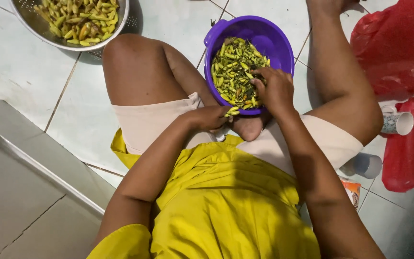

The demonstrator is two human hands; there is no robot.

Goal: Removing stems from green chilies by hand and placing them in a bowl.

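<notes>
Between the seated person's knees, a purple bowl [219, 33] rests on the tiled floor within reach of both hands. Right hand [275, 90] is curled down into its small green and yellow chillies [235, 67]; left hand [210, 116] is closed on several chillies at the rim. A metal colander [126, 19] of chillies stands well apart.

One purple bowl [280, 44], one metal colander [120, 24], two cups [397, 123], two red bags [398, 45].

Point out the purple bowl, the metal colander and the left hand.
purple bowl [274, 36]: head view, inner wall.
metal colander [120, 26]: head view, right rim.
left hand [212, 117]: head view, back of hand, holding chillies.
</notes>
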